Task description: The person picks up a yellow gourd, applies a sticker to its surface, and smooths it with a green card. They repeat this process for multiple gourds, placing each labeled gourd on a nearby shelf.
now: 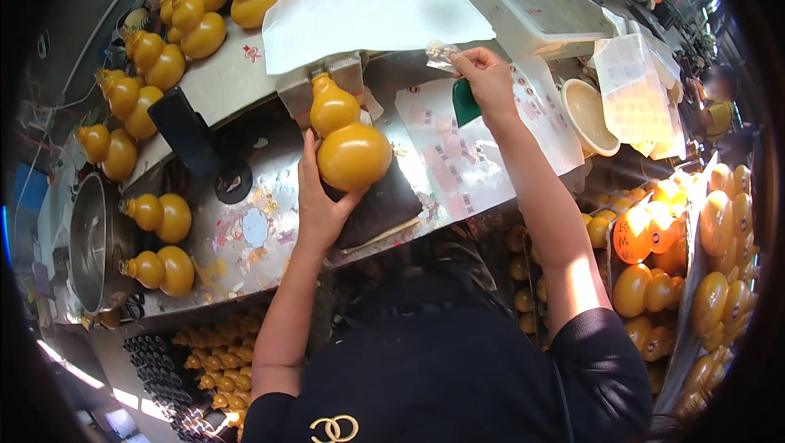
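Observation:
A yellow gourd-shaped bottle (354, 154) lies tilted on a dark pad (380, 212), its neck toward a small cardboard-coloured rest (294, 93). My left hand (321, 212) cups its round lower bulb from the left and below, fingers partly hidden behind it. Off to the right, my right hand (488, 82) is raised over the printed sheets (527, 136). Between its fingertips is a small clear piece of film (441, 55) with faint marks. A flat green scraper (466, 103) hangs from the same hand, below the fingers.
More gourd bottles (203, 34) stand at the back left, beside a phone on a stand (181, 128). A metal basin (88, 239) sits at the left edge. A white sheet (368, 22), a plastic tub (531, 2) and a cream bowl (589, 116) occupy the back and right. Crates of gourds (646, 279) flank me.

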{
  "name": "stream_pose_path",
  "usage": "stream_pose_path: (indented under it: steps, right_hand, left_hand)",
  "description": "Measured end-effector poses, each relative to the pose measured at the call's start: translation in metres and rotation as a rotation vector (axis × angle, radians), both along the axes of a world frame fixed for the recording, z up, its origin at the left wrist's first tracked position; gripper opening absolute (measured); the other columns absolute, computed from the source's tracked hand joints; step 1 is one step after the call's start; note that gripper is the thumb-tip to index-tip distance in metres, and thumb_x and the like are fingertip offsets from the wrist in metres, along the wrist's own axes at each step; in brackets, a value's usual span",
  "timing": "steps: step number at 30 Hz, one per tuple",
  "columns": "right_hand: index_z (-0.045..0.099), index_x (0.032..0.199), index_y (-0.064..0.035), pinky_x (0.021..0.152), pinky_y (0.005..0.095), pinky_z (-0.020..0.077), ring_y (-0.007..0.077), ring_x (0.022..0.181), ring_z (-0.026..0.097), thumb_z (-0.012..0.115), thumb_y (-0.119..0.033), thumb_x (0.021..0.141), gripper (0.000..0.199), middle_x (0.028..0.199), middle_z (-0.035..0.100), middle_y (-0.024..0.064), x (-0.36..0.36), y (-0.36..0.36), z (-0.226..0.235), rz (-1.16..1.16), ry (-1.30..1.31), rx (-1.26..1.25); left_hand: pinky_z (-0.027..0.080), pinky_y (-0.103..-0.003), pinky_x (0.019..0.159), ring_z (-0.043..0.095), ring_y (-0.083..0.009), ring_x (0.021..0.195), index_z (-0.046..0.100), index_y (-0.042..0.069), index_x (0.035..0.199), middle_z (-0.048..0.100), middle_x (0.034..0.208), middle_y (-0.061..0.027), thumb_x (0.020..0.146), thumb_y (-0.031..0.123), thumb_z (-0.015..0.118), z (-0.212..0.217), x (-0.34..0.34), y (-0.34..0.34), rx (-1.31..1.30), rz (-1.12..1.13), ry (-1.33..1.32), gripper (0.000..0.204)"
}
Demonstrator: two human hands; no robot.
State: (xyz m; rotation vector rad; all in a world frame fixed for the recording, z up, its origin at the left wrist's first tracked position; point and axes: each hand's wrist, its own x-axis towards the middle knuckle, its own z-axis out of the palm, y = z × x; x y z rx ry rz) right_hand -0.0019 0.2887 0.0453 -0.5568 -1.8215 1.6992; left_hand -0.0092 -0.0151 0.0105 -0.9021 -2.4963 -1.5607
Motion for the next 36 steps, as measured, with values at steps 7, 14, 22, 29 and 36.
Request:
stream_pose_path:
  steps: [7, 14, 22, 29, 36]
  right_hand:
    - [0.066, 0.085, -0.0045, 0.057, 0.0174, 0.04, 0.0017, 0.063, 0.05, 0.071, -0.017, 0.085, 0.014, 0.07, 0.059, -0.0043, 0.043, -0.059, 0.031, 0.444, -0.054, 0.084]
    - [0.06, 0.086, -0.0031, 0.053, 0.0185, 0.0391, 0.0018, 0.059, 0.048, 0.075, -0.019, 0.082, 0.022, 0.065, 0.056, -0.0046, 0.035, -0.121, 0.011, 0.603, -0.07, 0.075]
    - [0.052, 0.098, -0.004, 0.05, 0.0209, 0.0373, 0.0053, 0.056, 0.046, 0.084, -0.038, 0.07, 0.054, 0.063, 0.052, -0.0018, 0.031, -0.115, 0.007, 0.392, -0.249, 0.451]
    - [0.045, 0.134, 0.0011, 0.065, 0.0218, 0.0402, 0.0071, 0.068, 0.05, 0.069, -0.056, 0.079, 0.082, 0.07, 0.056, -0.0005, 0.035, -0.101, -0.011, 0.616, -0.397, 0.107]
    - [0.049, 0.13, 0.0015, 0.063, 0.021, 0.0424, 0.0069, 0.066, 0.052, 0.069, -0.049, 0.083, 0.072, 0.077, 0.061, 0.001, 0.04, -0.103, -0.024, 0.689, -0.315, -0.035]
  left_hand:
    - [0.034, -0.042, 0.106, 0.042, -0.0368, 0.125, 0.021, 0.004, 0.147, 0.045, 0.134, -0.0214, 0.072, 0.022, 0.08, -0.023, -0.019, -0.011, -0.078, -0.119, -0.068, 0.096]
    - [0.034, -0.038, 0.108, 0.041, -0.0305, 0.131, 0.015, 0.002, 0.148, 0.037, 0.142, -0.0232, 0.072, 0.015, 0.075, -0.013, -0.017, -0.01, 0.015, -0.178, -0.26, 0.098]
    - [0.028, -0.034, 0.111, 0.036, -0.0237, 0.134, 0.022, 0.002, 0.148, 0.033, 0.147, -0.0164, 0.087, 0.027, 0.069, 0.009, -0.017, -0.003, 0.479, -0.172, -0.659, 0.081]
    - [0.032, -0.031, 0.108, 0.041, -0.0201, 0.13, 0.025, 0.001, 0.147, 0.04, 0.142, -0.0145, 0.088, 0.025, 0.068, 0.001, -0.02, -0.007, 0.582, -0.219, -0.784, 0.076]
    - [0.035, -0.031, 0.106, 0.047, -0.0189, 0.125, 0.031, -0.001, 0.145, 0.047, 0.137, -0.0128, 0.087, 0.022, 0.071, -0.012, -0.017, -0.009, 0.524, -0.226, -0.716, 0.074]
